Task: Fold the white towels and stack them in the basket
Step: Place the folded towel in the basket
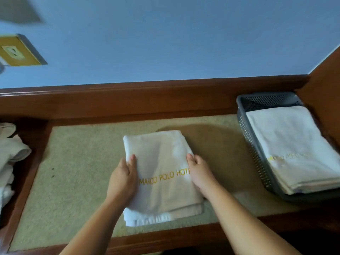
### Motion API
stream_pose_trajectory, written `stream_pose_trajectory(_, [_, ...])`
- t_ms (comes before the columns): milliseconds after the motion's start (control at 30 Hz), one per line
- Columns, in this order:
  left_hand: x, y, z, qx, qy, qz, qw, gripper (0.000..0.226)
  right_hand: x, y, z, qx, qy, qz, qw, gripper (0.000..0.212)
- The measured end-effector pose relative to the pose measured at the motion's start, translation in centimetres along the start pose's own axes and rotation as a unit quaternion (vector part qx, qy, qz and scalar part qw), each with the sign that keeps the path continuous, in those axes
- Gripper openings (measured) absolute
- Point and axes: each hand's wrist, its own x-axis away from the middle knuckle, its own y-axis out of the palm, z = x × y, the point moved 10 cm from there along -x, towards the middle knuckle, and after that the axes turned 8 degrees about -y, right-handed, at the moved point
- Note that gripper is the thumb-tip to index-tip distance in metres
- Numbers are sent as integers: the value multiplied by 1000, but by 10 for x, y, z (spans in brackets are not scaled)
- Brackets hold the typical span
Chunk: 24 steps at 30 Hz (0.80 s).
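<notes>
Towel: a folded white towel (161,173) lay mid-desk on the beige mat (73,181).
Writing: gold letters read "MARCO POLO HOT", the rest hidden by a hand.
Left hand (125,177): grasped the towel's left edge, thumb on top.
Right hand (199,173): grasped the right edge.
Basket (246,129): grey, at the desk's right end, holding stacked folded towels (294,144).
Left end: unfolded towels (9,153) were heaped.
Room: bare mat lay between towel and basket.

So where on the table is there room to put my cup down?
Bare beige mat lies left of the folded towel, before the unfolded pile. A narrower strip sits between the towel and the basket. The basket is full of stacked towels.
</notes>
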Motion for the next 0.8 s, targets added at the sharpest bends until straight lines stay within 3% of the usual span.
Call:
stream_pose_trajectory(100, [28, 20, 73, 38, 54, 3, 998, 51, 2, -90, -19, 38, -51, 56, 996, 39])
stream_pose_trajectory(300, [89, 95, 236, 174, 138, -66, 973, 51, 10, -304, -57, 120, -102, 209, 965, 46])
stream_pose_trajectory(500, [140, 200, 345, 286, 116, -151, 939, 48, -14, -468, -40, 219, -71, 267, 936, 47])
stream_pose_trajectory(633, [162, 309, 336, 184, 60, -271, 943, 47, -52, -489, 51, 203, 37, 178, 962, 43])
stream_pose_trajectory(700, [176, 353, 306, 89, 36, -333, 938, 59, -61, -465, 110, 224, 106, 107, 963, 56])
stream_pose_trajectory(800, [180, 368, 287, 27, 54, -310, 949, 62, -59, -453, 147, 292, 128, 112, 941, 62])
